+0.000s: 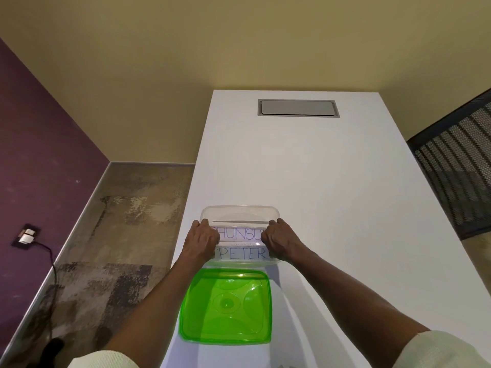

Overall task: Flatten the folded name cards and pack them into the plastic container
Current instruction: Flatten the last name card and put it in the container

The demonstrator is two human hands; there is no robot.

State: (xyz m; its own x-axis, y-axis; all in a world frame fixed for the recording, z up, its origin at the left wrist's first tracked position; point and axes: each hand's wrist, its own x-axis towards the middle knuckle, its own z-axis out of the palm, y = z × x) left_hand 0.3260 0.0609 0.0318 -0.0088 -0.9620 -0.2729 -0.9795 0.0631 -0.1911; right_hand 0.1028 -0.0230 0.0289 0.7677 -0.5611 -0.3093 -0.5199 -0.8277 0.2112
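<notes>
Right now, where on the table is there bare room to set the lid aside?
Free: the table between container and grey hatch, and right of the lid. Crowded: the near left edge, with lid, container and both hands.

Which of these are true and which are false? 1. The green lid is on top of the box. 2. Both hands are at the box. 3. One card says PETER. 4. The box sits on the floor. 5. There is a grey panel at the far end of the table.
1. False. The green lid lies flat on the table, nearer the person than the clear plastic container, which is uncovered.
2. True. The left hand and the right hand are at its two sides, on the name cards.
3. True. The PETER card shows; the card behind it is partly hidden by the hands.
4. False. It sits on the white table.
5. True. The grey panel is set into the tabletop.
</notes>
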